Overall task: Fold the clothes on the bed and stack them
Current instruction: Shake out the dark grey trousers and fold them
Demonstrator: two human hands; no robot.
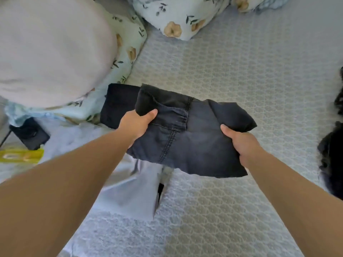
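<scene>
Jeans (pixel 187 138), dark and faded, folded into a thick bundle, are held up above the bed (pixel 241 71) in both hands, roughly in the middle of the view. The left hand (pixel 137 125) grips the bundle's left edge, thumb (pixel 151 114) on top of the cloth and the fingers hidden beneath it. The right hand (pixel 241 143) grips the right edge in the same way, thumb (pixel 225 129) pressed on top, fingers tucked under the fabric. A seam and a pocket edge show on the upper face of the bundle, and its far corners droop a little. Just behind the left hand, a second dark folded garment (pixel 118 104) lies flat on the bed, partly covered from view by the jeans. Under the bundle, nearer the person, a pale garment (pixel 130 186) is spread out on the bed. The bed has a grey quilted cover with a repeating pattern. At far left a big pale cushion (pixel 52 52) rests on a floral pillow (pixel 130 45), and a floral quilt (pixel 181 17) is bunched at the top. A small dark object (pixel 30 133) and something yellow (pixel 20 155) lie at the left edge; I cannot tell what they are. A black heap (pixel 332 154), possibly more clothes, sits at the right edge.
</scene>
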